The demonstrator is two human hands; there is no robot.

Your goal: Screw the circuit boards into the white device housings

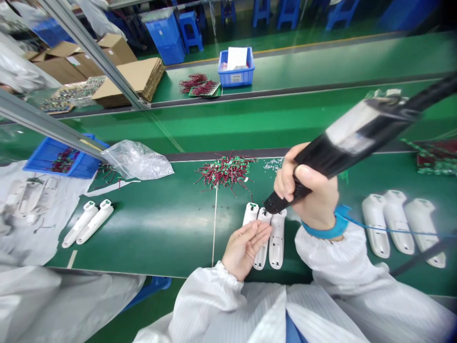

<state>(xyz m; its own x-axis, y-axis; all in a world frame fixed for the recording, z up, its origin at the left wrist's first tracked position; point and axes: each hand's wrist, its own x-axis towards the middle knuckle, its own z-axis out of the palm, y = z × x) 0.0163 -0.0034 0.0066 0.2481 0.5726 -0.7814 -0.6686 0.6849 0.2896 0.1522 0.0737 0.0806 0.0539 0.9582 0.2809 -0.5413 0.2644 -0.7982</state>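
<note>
Three white plastic housings [276, 236] lie side by side on the green bench in front of me. My left hand [244, 247] rests flat on them, fingers stretched out, holding them down. My right hand [310, 190] is closed round a black and grey electric screwdriver [357, 136]. Its tip points down at the top end of the middle housing. A blue wrist strap [333, 226] with a blue cord sits on my right wrist.
A pile of small green boards with red wires [226, 171] lies behind the housings. Three more white housings [402, 226] lie at right, two [87, 223] at left. A clear plastic bag [137, 159], blue bins [236, 71] and cardboard boxes [132, 78] stand farther back.
</note>
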